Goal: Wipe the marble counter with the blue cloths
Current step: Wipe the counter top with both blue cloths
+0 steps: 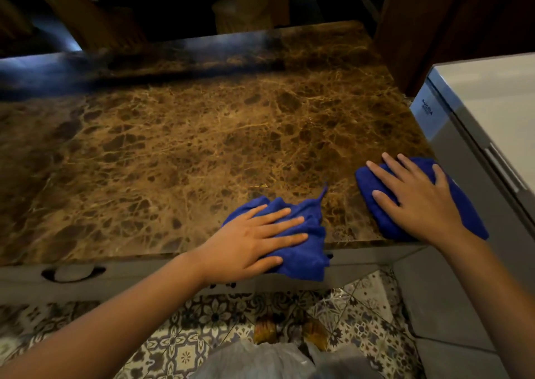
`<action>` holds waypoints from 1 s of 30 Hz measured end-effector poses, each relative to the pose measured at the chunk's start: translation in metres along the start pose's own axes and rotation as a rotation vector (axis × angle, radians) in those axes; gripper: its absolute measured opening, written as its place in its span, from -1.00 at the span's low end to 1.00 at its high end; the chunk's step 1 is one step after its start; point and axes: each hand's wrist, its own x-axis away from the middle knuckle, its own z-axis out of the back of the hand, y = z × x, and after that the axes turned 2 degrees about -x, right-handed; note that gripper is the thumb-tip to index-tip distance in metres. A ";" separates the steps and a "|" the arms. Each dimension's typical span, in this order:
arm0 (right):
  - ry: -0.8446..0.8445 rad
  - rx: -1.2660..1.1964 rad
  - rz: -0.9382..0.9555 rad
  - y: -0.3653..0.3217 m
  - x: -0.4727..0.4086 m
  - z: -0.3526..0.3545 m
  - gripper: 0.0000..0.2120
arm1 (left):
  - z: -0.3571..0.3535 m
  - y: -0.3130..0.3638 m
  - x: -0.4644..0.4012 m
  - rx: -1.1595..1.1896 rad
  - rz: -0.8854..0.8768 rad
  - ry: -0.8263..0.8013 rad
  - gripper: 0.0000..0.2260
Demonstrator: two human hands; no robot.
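A brown veined marble counter (pixel 179 146) fills the middle of the view. My left hand (pixel 254 239) lies flat, fingers spread, pressing a crumpled blue cloth (pixel 307 251) at the counter's front edge; part of that cloth hangs over the edge. My right hand (pixel 414 199) presses flat on a second blue cloth (pixel 373 202) at the counter's front right corner. Both hands rest on top of the cloths rather than clutching them.
A grey-white appliance (pixel 477 123) stands against the counter's right side. A raised dark ledge (pixel 144 60) runs along the back. Below the front edge is a grey cabinet face with a recessed handle (pixel 73 273), and patterned floor tiles (pixel 185 335).
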 end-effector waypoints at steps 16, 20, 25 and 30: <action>0.014 -0.041 0.004 0.000 0.001 0.003 -0.37 | 0.027 -0.005 0.065 0.399 0.453 0.767 -0.73; 0.007 -0.042 0.003 0.000 0.001 0.003 -0.36 | 0.034 -0.050 0.048 0.240 0.647 0.710 -0.60; 0.001 -0.027 -0.002 0.000 0.001 0.003 -0.36 | 0.026 -0.107 0.000 0.064 0.705 0.325 -0.45; 0.000 -0.016 -0.009 0.000 0.001 0.002 -0.38 | 0.028 -0.140 -0.048 -0.080 0.809 0.107 -0.54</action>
